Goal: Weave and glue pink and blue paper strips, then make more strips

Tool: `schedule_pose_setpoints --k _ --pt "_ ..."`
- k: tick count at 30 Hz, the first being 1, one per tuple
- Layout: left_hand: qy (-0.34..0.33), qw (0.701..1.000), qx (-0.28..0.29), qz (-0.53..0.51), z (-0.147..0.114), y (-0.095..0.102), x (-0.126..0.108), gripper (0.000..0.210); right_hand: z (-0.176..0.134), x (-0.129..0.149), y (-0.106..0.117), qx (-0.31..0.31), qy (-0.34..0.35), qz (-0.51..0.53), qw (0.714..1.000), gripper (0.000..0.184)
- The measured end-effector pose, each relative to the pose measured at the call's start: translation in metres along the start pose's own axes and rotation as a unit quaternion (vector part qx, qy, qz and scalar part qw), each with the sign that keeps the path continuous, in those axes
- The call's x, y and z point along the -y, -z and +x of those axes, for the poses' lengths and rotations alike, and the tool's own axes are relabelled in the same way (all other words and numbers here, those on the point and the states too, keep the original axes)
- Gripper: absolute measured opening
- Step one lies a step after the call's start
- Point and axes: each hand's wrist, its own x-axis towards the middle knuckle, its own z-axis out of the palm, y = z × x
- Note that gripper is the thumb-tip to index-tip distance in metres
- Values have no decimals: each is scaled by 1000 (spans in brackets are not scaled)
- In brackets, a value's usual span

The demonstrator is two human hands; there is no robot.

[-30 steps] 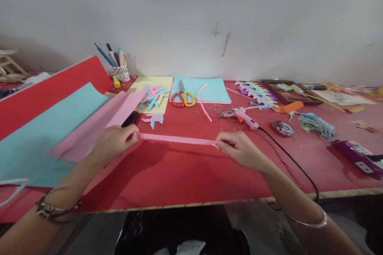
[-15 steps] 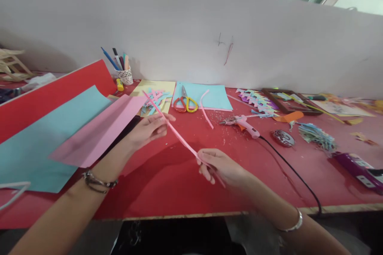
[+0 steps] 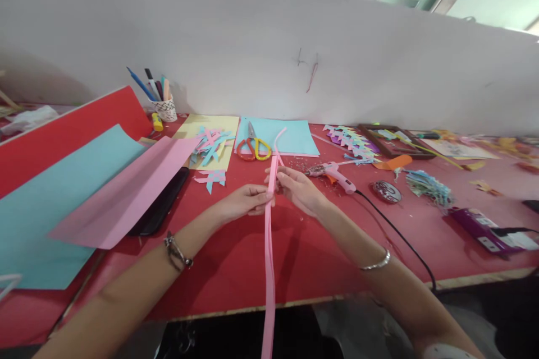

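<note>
Pink paper strip (image 3: 270, 275) (long, narrow) pinched in left grip (image 3: 244, 201), right grip (image 3: 301, 188).

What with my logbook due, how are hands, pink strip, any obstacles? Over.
Left hand, right hand: both gripping pink strip. Strip runs out of frame below. Glue gun near right hand; scissors beyond.

On your left, a patterned cup (image 3: 165, 110) holds several pens (image 3: 142, 84), with a small yellow tube (image 3: 157, 122) just beside it. Ahead of you, a red thread (image 3: 312, 77) hangs on the white wall (image 3: 210, 28). To your right lie a dark frame (image 3: 406, 153), an orange piece (image 3: 393, 163), a round patterned object (image 3: 386, 191) and a purple socket box (image 3: 474, 227) with a black cord (image 3: 511, 231).
</note>
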Motion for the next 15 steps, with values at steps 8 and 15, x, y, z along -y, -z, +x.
schedule_pose_setpoints --k 8,15 --pt "-7 999 25 -44 13 1 9 47 11 -7 -2 19 32 72 997 39" --pt "-3 998 -16 -62 12 -4 14 44 6 -9 -1 -24 30 77 996 36"
